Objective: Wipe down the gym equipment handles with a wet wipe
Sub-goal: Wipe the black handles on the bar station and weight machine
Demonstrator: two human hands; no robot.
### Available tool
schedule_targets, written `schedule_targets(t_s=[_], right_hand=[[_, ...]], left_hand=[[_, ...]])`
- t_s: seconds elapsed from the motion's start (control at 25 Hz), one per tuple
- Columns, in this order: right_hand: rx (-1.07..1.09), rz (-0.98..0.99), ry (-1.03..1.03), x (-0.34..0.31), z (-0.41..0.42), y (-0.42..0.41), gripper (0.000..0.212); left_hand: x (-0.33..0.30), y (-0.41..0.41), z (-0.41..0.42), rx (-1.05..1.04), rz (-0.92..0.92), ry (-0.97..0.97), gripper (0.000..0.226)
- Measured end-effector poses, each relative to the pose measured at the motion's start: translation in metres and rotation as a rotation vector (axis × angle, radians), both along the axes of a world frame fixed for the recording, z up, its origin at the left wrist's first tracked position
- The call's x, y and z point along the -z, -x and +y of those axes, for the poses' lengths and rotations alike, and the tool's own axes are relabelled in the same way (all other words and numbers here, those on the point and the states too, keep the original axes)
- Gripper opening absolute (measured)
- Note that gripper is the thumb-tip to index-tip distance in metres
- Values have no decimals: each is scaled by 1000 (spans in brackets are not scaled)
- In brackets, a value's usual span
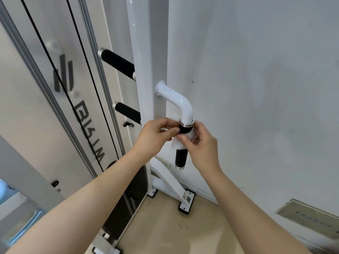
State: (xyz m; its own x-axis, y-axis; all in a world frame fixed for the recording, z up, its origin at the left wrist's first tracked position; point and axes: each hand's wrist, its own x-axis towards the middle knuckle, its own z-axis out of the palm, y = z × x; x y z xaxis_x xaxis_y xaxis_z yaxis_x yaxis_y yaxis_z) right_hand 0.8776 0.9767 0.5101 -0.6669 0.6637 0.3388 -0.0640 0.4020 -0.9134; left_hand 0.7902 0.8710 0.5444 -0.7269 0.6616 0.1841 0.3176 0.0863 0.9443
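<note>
Wrapping a white wipe (pixel 180 142) round the black handle (pixel 181 154), left hand (pixel 156 136) and right hand (pixel 200 143) pinching it with curled fingers, handle's bare end below them.

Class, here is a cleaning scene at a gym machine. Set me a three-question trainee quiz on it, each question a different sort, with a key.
1. True or false: the wet wipe is wrapped around the downward-pointing handle.
2. How many other black handles stick out on the post's other side?
3. Which holds the wipe: A left hand only, B right hand only, C both?

Key: 1 true; 2 two; 3 C.
</note>
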Motion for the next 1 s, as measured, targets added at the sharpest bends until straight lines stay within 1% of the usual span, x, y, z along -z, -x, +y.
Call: schedule_targets(t_s=[0.12, 0.16, 0.2, 0.32, 0.36, 0.4, 0.44, 0.48, 0.56, 0.6, 0.64, 0.68, 0.76, 0.84, 0.92, 1.0], right_hand=[[-17, -329, 73, 42, -13, -10, 35], [-11, -357, 71, 46, -13, -10, 34], [2, -303, 67, 40, -10, -9, 32], [51, 37, 12, -8, -6, -2, 31], [74, 118, -25, -19, -7, 0, 31], [96, 147, -65, -21, -8, 1, 32], [117, 121, -91, -14, -9, 0, 34], [123, 37, -88, 0, -11, -1, 36], [53, -245, -31, 33, -14, -4, 35], [12, -354, -25, 44, -13, -6, 32], [-3, -374, -27, 47, -9, -6, 30], [7, -323, -13, 41, -6, -6, 31], [41, -113, -10, 17, -5, -7, 36], [51, 44, -151, 5, -9, -10, 47], [74, 74, -455, 14, -16, -18, 53], [98, 76, -782, 32, -13, -23, 49]], left_hand=[[-2, -4, -1, -16, 3, -6, 21], [-1, -5, -1, -21, 3, -6, 23], [-1, -6, -2, -26, 5, -9, 23], [2, -4, 0, -61, 44, 4, 19], [2, -4, 1, -72, 58, 12, 17], [2, -4, 2, -78, 64, 17, 16], [2, -4, 3, -79, 62, 17, 15], [1, -5, 4, -79, 59, 16, 14], [0, -6, 4, -72, 58, 15, 15], [0, -7, 3, -65, 56, 15, 15], [1, -7, 3, -60, 55, 15, 15], [1, -7, 3, -59, 53, 14, 15], [1, -6, 3, -63, 50, 8, 15], [3, -4, 4, -47, 62, 14, 14], [3, -4, 4, 14, 62, 23, 17], [1, -4, 0, 93, 34, 17, 24]])
